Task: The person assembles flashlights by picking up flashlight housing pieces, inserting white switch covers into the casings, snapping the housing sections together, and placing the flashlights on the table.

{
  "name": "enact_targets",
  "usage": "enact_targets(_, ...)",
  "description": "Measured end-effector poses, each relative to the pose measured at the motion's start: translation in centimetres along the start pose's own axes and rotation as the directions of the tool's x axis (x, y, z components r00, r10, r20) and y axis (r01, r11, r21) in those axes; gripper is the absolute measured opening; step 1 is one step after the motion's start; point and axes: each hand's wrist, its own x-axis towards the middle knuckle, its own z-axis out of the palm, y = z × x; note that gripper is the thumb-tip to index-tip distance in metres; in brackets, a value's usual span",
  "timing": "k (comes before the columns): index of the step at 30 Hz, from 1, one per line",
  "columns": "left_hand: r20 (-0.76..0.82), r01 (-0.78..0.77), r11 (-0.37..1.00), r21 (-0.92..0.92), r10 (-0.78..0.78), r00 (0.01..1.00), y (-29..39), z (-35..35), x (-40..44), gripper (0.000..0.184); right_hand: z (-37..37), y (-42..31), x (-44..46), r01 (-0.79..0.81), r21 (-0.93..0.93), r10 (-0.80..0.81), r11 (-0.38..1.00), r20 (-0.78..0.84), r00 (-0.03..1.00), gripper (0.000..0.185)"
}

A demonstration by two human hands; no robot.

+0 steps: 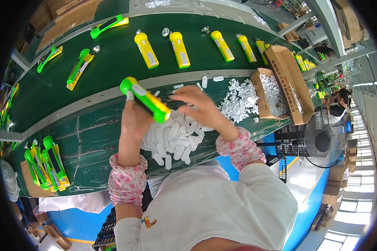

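My left hand (135, 119) is wrapped round a green and yellow flashlight (145, 99), held tilted above the bench with a grey-white piece on its upper side. Just to the right, my right hand (199, 108) hovers apart from the flashlight, slightly blurred, its fingers spread and nothing visible in them. Beneath both hands lies a heap of white oval plastic pieces (171, 140). Further right is a pile of small white parts (240, 100), beside a cardboard box (272, 95) full of similar parts.
Beyond a raised rail, yellow flashlights (179, 50) and green ones (80, 65) lie along a green belt (117, 50). Several green and yellow flashlights (48, 165) are stacked at the bench's left end. A black fan (322, 142) stands right; a person (338, 104) sits beyond.
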Motion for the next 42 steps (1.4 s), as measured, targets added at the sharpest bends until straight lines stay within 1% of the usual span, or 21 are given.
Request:
enact_targets(2,0.086,0.077,0.987,-0.139,-0.065,0.994,1.8,-2.3,0.7,0.054,-5.3,4.3,-2.5,-0.142,-0.439,0.053,0.887,-0.209,0.976,0.018)
enact_targets(3,-0.021,0.009,0.992,-0.126,-0.011,1.000,2.6,-1.2,0.2,0.051,-7.6,6.2,-4.7,-0.368,-0.549,0.284,0.750,-0.235,0.930,0.017)
enact_targets(4,0.107,0.002,0.991,-0.131,0.012,0.994,3.3,-3.1,0.9,0.046,-9.0,7.9,-6.3,-0.542,-0.638,0.484,0.547,-0.287,0.827,0.017)
enact_targets(6,0.132,-0.132,0.990,-0.040,0.137,0.982,3.2,-3.9,1.2,0.041,-9.1,9.7,-7.2,-0.602,-0.619,0.556,0.505,-0.300,0.775,0.018)
enact_targets(7,0.156,-0.126,0.992,-0.023,0.128,0.979,2.9,-3.6,1.1,0.040,-9.1,10.5,-7.8,-0.630,-0.608,0.591,0.483,-0.305,0.747,0.019)
enact_targets(10,0.220,-0.139,0.990,-0.011,0.139,0.966,1.7,-2.5,0.5,0.035,-9.2,13.2,-9.0,-0.502,-0.649,0.469,0.572,-0.243,0.849,0.021)
enact_targets(12,0.290,-0.143,0.989,-0.041,0.148,0.945,1.0,-2.0,0.2,0.043,-9.4,14.1,-9.2,-0.462,-0.642,0.487,0.612,-0.154,0.860,0.018)
enact_targets(14,0.262,-0.031,0.995,-0.097,0.056,0.963,0.5,-2.4,0.9,0.050,-9.2,10.3,-6.2,-0.602,-0.395,0.616,0.694,-0.107,0.780,0.013)
enact_targets(15,0.049,-0.079,0.996,0.040,0.077,0.996,0.2,-1.1,0.0,0.057,-8.7,8.5,-3.9,-0.576,-0.237,0.584,0.783,-0.043,0.811,0.011)
enact_targets(16,0.160,-0.028,0.999,-0.029,0.033,0.987,-0.5,-3.6,1.6,0.062,-7.8,6.2,-2.0,-0.550,-0.071,0.552,0.832,0.006,0.834,0.010)
enact_targets(17,0.162,-0.052,0.998,0.025,0.048,0.986,-0.7,-3.1,1.3,0.062,-6.7,4.2,-0.6,-0.521,0.098,0.520,0.848,0.041,0.853,0.008)
enact_targets(18,0.170,-0.072,0.994,0.082,0.057,0.984,-1.0,-2.5,1.2,0.063,-5.5,2.7,1.0,-0.468,0.149,0.459,0.871,0.095,0.883,0.008)
enact_targets(19,0.286,-0.153,0.975,0.161,0.102,0.953,-1.0,-2.8,1.4,0.057,-4.1,1.6,2.8,-0.412,0.199,0.390,0.889,0.143,0.910,0.009)
enact_targets(22,0.219,-0.307,0.876,0.372,0.239,0.946,-1.1,-1.4,0.5,0.048,0.7,-0.5,6.6,-0.343,0.468,0.284,0.814,0.193,0.939,0.012)
enact_targets(24,0.276,-0.403,0.816,0.414,0.310,0.910,-1.3,-1.2,0.4,0.038,3.4,-1.3,7.9,-0.275,0.585,0.221,0.763,0.164,0.961,0.013)
enact_targets(27,0.356,-0.484,0.752,0.449,0.346,0.868,-1.0,-1.2,0.0,0.036,4.5,-1.4,8.7,-0.144,0.519,0.133,0.842,0.059,0.989,0.013)
enact_targets(30,0.348,-0.547,0.671,0.500,0.423,0.837,-1.2,-0.6,-0.3,0.036,4.4,-0.7,8.7,-0.075,0.475,0.059,0.877,0.049,0.997,0.012)
enact_targets(33,0.378,-0.539,0.632,0.556,0.385,0.842,-1.3,-0.9,-0.5,0.037,4.1,-1.8,8.2,-0.126,0.326,0.103,0.937,0.086,0.991,0.009)
enact_targets(36,0.393,-0.545,0.586,0.599,0.378,0.838,-1.6,-1.3,-0.4,0.038,4.3,-1.6,8.2,-0.029,0.167,0.018,0.986,0.065,0.998,0.021)
enact_targets(39,0.414,-0.588,0.474,0.656,0.425,0.805,-1.8,-2.0,0.0,0.041,5.6,-1.0,8.0,-0.156,0.325,0.165,0.933,0.000,0.986,0.041)
enact_targets(42,0.487,-0.647,0.288,0.706,0.465,0.739,-1.3,-2.8,0.4,0.040,6.5,0.2,8.3,-0.150,0.352,0.153,0.924,0.020,0.988,0.058)
